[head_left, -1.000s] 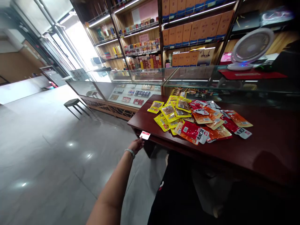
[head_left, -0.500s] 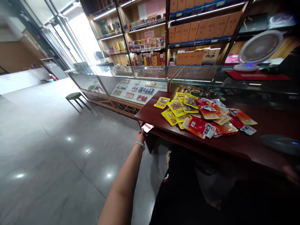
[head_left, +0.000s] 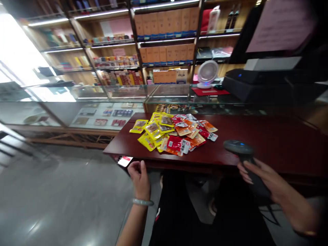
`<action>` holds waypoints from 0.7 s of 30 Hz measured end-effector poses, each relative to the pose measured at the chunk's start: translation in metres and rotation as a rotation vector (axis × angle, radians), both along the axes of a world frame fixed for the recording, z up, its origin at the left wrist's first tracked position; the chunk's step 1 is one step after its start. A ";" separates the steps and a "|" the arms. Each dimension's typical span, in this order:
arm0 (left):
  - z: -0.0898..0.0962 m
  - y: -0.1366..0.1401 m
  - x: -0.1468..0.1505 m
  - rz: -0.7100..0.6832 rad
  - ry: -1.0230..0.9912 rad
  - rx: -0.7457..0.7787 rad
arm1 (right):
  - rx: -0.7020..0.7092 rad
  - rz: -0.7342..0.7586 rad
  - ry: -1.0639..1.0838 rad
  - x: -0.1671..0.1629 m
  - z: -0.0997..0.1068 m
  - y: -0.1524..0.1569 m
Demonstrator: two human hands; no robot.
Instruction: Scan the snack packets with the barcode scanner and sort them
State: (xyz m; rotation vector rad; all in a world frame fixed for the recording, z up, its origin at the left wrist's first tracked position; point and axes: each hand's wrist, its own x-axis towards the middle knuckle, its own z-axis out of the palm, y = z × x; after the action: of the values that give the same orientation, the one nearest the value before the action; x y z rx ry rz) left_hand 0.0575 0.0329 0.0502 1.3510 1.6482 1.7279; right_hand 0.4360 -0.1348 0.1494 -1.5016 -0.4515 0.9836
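My left hand [head_left: 139,179], with a pale bracelet [head_left: 142,202] on the wrist, is just off the front edge of the dark red desk [head_left: 115,147]. Its fingers are loosely curled, the thumb points up, and nothing shows in them. Beside those fingers, at the desk's left corner, is a white card with a red mark [head_left: 125,161]. My right hand [head_left: 261,176] is wrapped round the handle of a barcode scanner [head_left: 238,147], whose head is over the desk. Yellow snack packets [head_left: 153,131] and red and orange snack packets [head_left: 176,144] lie heaped on the desk between my hands.
Behind the desk runs a glass display counter [head_left: 112,92], with a round white fan [head_left: 208,72] on a red mat [head_left: 210,92]. Black equipment [head_left: 256,83] stands at the right. Shelves of boxes [head_left: 166,24] line the wall. My legs [head_left: 176,212] are under the desk.
The view has swung right. My left hand has drawn back from the white card. My right hand has come into clear view, gripping the scanner, which was lower and near the right edge before.
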 end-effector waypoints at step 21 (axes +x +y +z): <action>0.113 0.186 0.381 -1.086 1.099 -0.179 | 0.273 0.190 0.308 0.052 -0.013 0.044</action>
State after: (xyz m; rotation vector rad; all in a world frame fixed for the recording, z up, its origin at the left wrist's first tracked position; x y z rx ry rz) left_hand 0.4388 0.2189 0.1637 2.5923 0.9301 0.1569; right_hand 0.4883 -0.0911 0.1359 -1.0551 -0.4894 1.2265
